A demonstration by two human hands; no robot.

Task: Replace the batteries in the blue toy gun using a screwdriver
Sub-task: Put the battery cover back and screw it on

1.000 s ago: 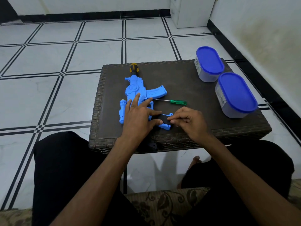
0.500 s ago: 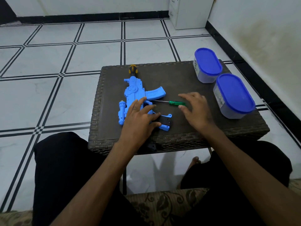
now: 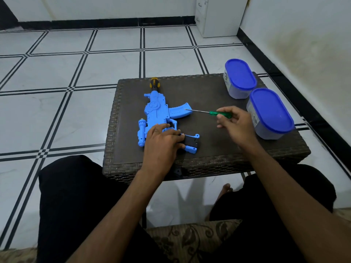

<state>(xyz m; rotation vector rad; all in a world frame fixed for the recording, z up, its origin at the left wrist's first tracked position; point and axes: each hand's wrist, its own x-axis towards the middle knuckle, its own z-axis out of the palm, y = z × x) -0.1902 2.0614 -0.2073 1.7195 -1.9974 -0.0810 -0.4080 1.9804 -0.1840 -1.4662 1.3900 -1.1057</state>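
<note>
Now I am pinching the green screwdriver [image 3: 221, 114] in my right hand [image 3: 234, 126], left hand [image 3: 161, 140] pressing flat on the blue toy gun [image 3: 159, 118]; next, its tip needs seating in the battery-cover screw.

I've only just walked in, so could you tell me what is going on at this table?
A seated person is working on a blue toy gun lying on a small wicker table. The left hand presses flat on the gun's rear end, beside a black panel. The right hand pinches a green screwdriver, tip pointing at the gun but not touching it. Two blue-lidded tubs stand at the right.
</note>
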